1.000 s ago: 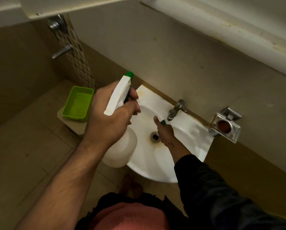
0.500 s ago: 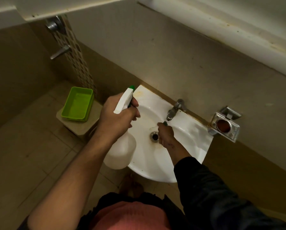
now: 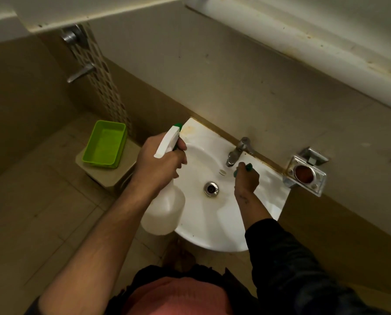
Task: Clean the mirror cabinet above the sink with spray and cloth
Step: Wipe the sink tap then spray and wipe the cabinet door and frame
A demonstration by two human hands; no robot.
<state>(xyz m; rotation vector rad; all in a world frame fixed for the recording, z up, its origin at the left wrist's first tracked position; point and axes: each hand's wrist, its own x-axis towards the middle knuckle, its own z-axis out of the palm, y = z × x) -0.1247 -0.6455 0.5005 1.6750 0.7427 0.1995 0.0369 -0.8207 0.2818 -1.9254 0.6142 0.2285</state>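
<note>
We hold the spray bottle point(image 3: 164, 208) in our left hand point(image 3: 160, 164), fingers point(image 3: 181, 146) wrapped round its neck just under the white trigger head, so the bottle hangs over the left rim of the sink point(image 3: 215, 239). Our right hand point(image 3: 246, 180) is down in the basin just beside the tap point(image 3: 236, 153), its fingers curled round something small and green point(image 3: 249, 166) that pokes out on either side of the fist. We judge this to be the cloth, though too little of it shows to be sure. Only the underside of the mirror cabinet point(image 3: 303, 39) shows, at the top of the view and well apart from both hands.

From here, a few things could go wrong, as we see it. The bottle looks heavy at its base and is held by the neck alone, so a loose grip or a knock on the sink rim could send it to the floor. If the cloth gets soaked under the tap, it may drip and leave streaks on the glass. Raising both hands past the cabinet's lower edge, we could bump it. A green tray point(image 3: 104, 144) sits on a low stand to the left.
</note>
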